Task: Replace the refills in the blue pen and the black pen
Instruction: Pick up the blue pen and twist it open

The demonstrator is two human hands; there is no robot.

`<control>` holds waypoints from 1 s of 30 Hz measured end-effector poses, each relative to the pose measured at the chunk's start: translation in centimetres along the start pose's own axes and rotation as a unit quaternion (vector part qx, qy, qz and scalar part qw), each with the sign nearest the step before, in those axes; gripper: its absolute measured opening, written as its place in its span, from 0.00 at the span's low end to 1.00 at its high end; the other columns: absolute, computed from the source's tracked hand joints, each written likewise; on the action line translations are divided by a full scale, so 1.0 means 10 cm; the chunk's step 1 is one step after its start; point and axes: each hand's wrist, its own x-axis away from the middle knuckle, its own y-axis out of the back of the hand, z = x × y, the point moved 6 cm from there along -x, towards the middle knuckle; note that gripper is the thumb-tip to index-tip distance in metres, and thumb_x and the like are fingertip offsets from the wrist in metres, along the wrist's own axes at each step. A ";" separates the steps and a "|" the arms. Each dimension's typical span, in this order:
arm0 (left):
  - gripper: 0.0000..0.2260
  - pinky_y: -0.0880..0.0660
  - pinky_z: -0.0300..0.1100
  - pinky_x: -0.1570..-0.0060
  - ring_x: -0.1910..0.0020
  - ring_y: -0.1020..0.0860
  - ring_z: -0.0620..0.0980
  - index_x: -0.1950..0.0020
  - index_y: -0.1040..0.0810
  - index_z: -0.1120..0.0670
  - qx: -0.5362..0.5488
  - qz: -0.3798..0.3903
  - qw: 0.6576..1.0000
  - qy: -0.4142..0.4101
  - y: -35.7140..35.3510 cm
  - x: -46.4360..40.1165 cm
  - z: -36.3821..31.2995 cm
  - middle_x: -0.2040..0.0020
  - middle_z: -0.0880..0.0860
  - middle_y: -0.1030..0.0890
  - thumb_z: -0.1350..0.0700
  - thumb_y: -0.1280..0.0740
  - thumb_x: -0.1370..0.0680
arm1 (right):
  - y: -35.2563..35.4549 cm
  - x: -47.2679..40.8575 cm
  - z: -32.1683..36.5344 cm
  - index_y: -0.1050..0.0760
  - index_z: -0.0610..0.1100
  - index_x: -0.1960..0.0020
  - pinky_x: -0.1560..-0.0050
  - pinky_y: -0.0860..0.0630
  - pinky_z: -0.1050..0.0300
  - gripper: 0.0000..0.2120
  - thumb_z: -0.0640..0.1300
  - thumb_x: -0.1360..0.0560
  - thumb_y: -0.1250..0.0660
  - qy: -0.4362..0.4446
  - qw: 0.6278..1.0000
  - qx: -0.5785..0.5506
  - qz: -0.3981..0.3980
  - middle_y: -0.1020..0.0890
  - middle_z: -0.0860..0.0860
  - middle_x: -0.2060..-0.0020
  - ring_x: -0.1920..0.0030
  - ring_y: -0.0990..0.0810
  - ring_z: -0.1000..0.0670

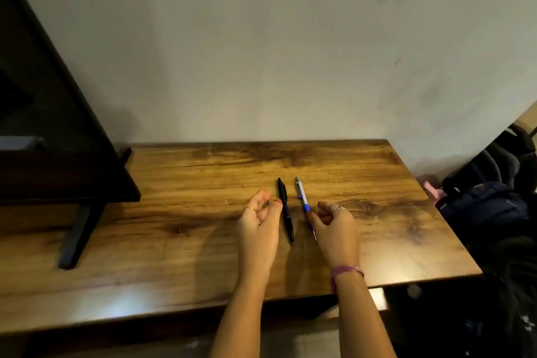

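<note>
The 2 pens lie near mid-table: black pen (285, 210) at 9 o'clock of blue pen (305, 205). Right hand (334, 227), loosely curled, thumb at the blue barrel, grips nothing; left hand (260, 215) half-open, empty. Pinch 1 barrel firmly before unscrewing.

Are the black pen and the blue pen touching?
Apart. The head view shows bare wood between the black pen and the blue pen along their whole length.

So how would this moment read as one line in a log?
black pen flat on table | blue pen beside it | left hand by black pen | right hand touching blue pen
</note>
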 end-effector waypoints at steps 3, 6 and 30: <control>0.16 0.25 0.43 0.40 0.44 0.21 0.43 0.35 0.26 0.53 0.030 0.001 1.000 0.006 -0.03 -0.02 0.05 0.43 0.48 0.19 0.60 0.33 0.22 | 0.00 0.00 -0.01 0.22 0.44 0.41 0.44 0.22 0.47 0.15 0.42 0.27 0.28 0.012 1.000 0.014 -0.008 0.19 0.48 0.50 0.48 0.21 0.49; 0.11 0.22 0.38 0.47 0.49 0.18 0.43 0.43 0.22 0.50 0.074 0.007 0.997 0.033 -0.06 -0.01 0.16 0.50 0.48 0.15 0.60 0.32 0.23 | -0.02 0.01 -0.02 0.22 0.45 0.41 0.44 0.23 0.48 0.15 0.43 0.27 0.28 0.019 0.999 0.025 -0.015 0.19 0.47 0.50 0.48 0.21 0.49; 0.19 0.21 0.48 0.49 0.48 0.17 0.52 0.46 0.17 0.53 0.130 0.106 0.983 0.080 -0.21 -0.01 0.16 0.50 0.54 0.15 0.48 0.25 0.34 | 0.12 0.24 0.34 0.17 0.42 0.56 0.64 0.20 0.59 0.03 0.37 0.29 0.28 0.008 0.948 -0.244 0.204 0.14 0.44 0.60 0.62 0.18 0.49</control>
